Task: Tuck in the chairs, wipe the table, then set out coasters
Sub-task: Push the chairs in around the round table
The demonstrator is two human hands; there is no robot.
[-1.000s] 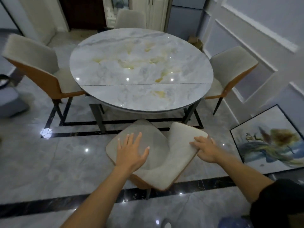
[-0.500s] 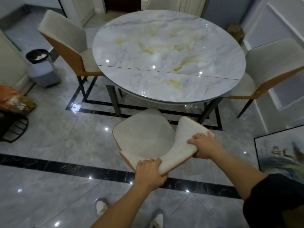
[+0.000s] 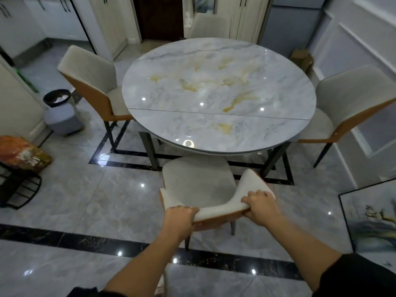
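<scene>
Grey marble-tile floor (image 3: 90,202), round marble table (image 3: 218,93) bare. Left hand (image 3: 179,217) and right hand (image 3: 260,205) both clamped on backrest top of near chair (image 3: 199,183); seat beyond fingers, front edge under table rim. Bin (image 3: 61,112) far left of fingers, dark liner, pale contents unclear.

Near chair (image 3: 197,183) now squared to table (image 3: 218,91), seat front under rim; left hand (image 3: 180,217) shifted along backrest.
</scene>
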